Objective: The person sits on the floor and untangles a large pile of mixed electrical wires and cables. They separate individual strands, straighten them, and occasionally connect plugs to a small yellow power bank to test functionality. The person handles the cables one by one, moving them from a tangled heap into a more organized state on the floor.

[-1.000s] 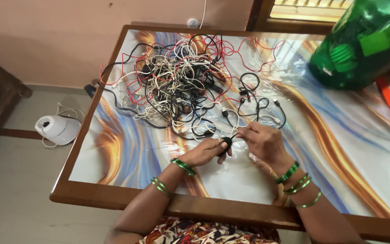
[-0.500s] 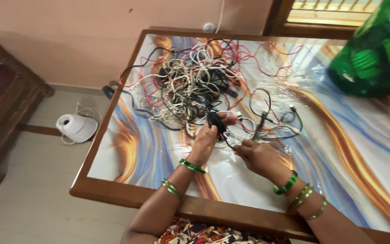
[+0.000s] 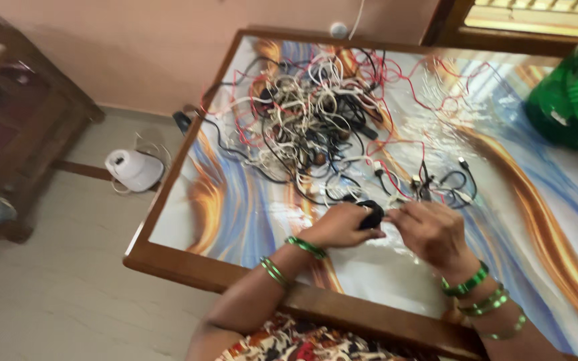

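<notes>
Open tabletop near and right; a cable heap blocks the far middle.

The tangle of cables (image 3: 316, 113) covers the far middle of the table (image 3: 188, 267), with loose cable ends (image 3: 436, 184) trailing just beyond both hands. A green bag (image 3: 573, 100) stands at the far right edge. The near left of the tabletop and the broad strip right of the right hand (image 3: 429, 230) lie bare.

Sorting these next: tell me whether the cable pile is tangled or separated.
Tangled: the cable pile lies as one knotted heap of white, black and red wires crossing each other.
</notes>
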